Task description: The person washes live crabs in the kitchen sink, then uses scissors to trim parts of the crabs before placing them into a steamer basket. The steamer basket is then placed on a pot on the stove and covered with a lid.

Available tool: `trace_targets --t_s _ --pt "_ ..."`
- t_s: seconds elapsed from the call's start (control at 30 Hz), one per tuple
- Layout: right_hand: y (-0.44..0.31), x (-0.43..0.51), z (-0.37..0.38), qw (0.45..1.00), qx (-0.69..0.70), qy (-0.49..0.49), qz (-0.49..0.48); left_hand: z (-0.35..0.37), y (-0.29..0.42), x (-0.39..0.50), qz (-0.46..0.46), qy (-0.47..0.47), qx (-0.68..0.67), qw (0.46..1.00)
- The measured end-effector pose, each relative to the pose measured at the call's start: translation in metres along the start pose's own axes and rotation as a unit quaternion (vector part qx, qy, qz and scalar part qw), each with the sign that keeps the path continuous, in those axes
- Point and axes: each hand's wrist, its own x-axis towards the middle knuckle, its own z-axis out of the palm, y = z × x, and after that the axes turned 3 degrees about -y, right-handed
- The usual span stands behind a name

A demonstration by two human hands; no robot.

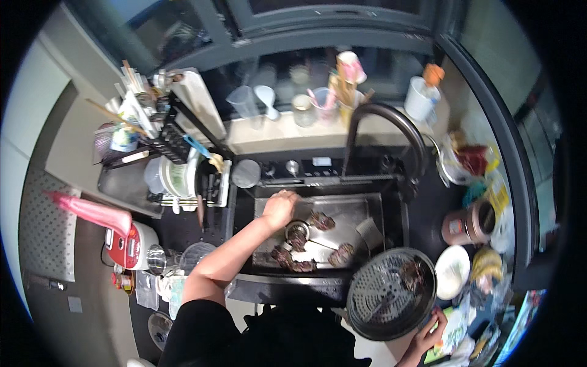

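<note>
My left hand [280,208] is over the upper left part of a dark sink [376,202]; its fingers point away from me, and whether they hold anything is hidden. Several dark, reddish-brown food pieces, perhaps meat, lie on the metal sink bottom, one of them a dark piece [322,220] right of the hand. At the sink's lower right corner my right hand [431,329] grips the rim of a dark round pan with a perforated steamer insert [383,289]. The pan is tilted, with another dark piece [413,275] inside at its right.
A curved dark faucet [390,110] arches over the sink's back right. Left stand a dish rack [224,197] and a red-and-white rice cooker [133,245]. On the right are a white bowl [452,272], a brownish canister [467,222] and bags. Cups line the windowsill [279,133].
</note>
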Motion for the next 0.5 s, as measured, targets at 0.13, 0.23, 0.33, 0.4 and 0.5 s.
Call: trace_targets --t_s 0.13,0.23,0.33,0.4,0.5 --pt "-0.007 0.014 0.025 0.996 0.07 -0.041 -0.046 -0.133 -0.004 0.026 0.073 0.084 0.184 0.977" --pt "-0.03 0.021 0.042 0.992 0.117 -0.048 -0.018 -0.218 -0.027 0.073 0.073 0.165 0.363 0.914" --pt "-0.057 0.028 0.046 0.994 0.041 -0.009 -0.103 -0.283 -0.057 0.136 -0.07 0.122 0.45 0.882" --pt "-0.068 0.029 0.045 0.99 -0.011 0.009 -0.142 -0.311 -0.081 0.172 -0.181 0.117 0.442 0.871" --pt "-0.071 0.022 0.044 0.989 -0.012 0.031 -0.143 -0.343 -0.131 0.193 -0.331 0.031 0.364 0.87"
